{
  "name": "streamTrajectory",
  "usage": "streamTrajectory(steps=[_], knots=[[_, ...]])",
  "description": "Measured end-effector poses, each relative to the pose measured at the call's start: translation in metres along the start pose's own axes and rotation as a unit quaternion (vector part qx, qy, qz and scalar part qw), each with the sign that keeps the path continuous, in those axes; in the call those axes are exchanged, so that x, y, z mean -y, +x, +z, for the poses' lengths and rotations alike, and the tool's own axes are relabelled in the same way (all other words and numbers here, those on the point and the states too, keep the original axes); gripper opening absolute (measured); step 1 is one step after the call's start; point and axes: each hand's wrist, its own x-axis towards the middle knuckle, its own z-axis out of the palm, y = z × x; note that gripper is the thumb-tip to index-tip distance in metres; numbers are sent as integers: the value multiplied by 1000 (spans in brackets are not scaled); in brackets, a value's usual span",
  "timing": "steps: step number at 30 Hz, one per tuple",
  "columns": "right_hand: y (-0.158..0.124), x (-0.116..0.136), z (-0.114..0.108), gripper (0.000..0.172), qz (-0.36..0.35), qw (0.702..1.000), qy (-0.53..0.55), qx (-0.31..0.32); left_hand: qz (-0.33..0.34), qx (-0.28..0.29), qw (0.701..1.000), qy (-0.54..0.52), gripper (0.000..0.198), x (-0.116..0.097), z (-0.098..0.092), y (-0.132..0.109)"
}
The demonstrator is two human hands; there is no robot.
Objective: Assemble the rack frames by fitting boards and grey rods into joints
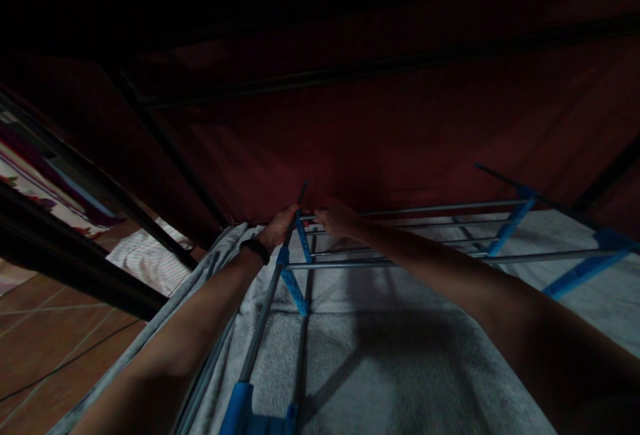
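Observation:
A rack of grey metal tubes (260, 328) with blue plastic connectors lies on a grey-white blanket (400, 368). My left hand (278, 228), a dark band (256, 250) on its wrist, is closed around the long side tube by a blue connector (303, 238). Just to its right, my right hand (337, 218) is closed on the end of a cross rod (430, 209) at the same connector. The fingertips of both hands are partly hidden. On the right, further blue connectors (513, 218) join the other ends of the cross rods.
A dark red cloth wall (325, 135) with black frame bars (350, 74) rises close behind the rack. At left, a striped cloth (150, 258) lies on brown floor tiles (55, 335), crossed by a thin dark cable (70, 360). A larger blue fitting (237, 408) sits near the bottom.

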Motion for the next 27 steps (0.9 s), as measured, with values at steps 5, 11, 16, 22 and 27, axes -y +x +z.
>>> streamTrajectory(steps=[5, 11, 16, 22, 27], knots=[[2, -2, 1, 40, 1, 1000, 9, 6, 22, 1, 1000, 13, 21, -3, 4, -4], [6, -5, 0, 43, 13, 999, 33, 18, 7, 5, 1000, 13, 19, -6, 8, -4], [5, -3, -4, 43, 25, 998, 45, 30, 4, 2, 1000, -11, 18, 2, 6, 7], [4, 4, -21, 38, 30, 998, 39, 49, -16, 1, 998, -64, 15, 12, 3, 26], [-62, 25, -67, 32, 18, 996, 68, -58, -20, -17, 996, -87, 34, 20, -6, 11]])
